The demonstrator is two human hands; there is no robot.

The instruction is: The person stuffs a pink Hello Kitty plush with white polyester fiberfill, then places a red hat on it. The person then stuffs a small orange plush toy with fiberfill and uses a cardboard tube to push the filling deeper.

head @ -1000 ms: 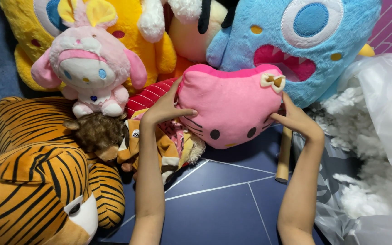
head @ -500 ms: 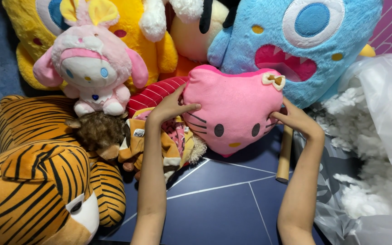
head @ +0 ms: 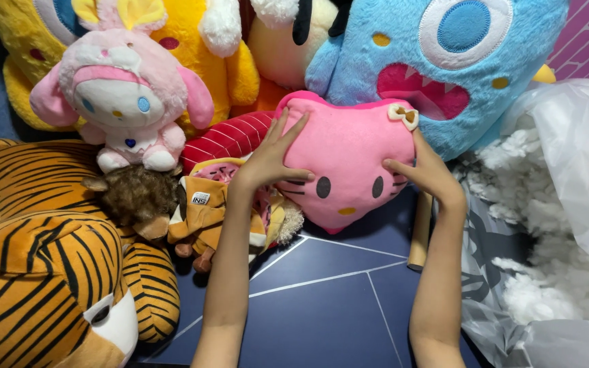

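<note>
Two hands, left hand (head: 272, 158) and right hand (head: 425, 170), press pink cushion (head: 349, 153) among plush toys (head: 124, 95).

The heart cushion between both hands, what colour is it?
Pink heart cushion, with a cat face; head view.

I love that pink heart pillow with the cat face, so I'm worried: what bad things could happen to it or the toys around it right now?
Both hands, left hand and right hand, press the pink heart pillow from its sides. It leans among packed toys, so it might slip down onto the small brown plush. The loose white stuffing spilling from the clear plastic bag beside it could cling to the pillow. The cardboard tube behind the right wrist could get knocked over.
</note>
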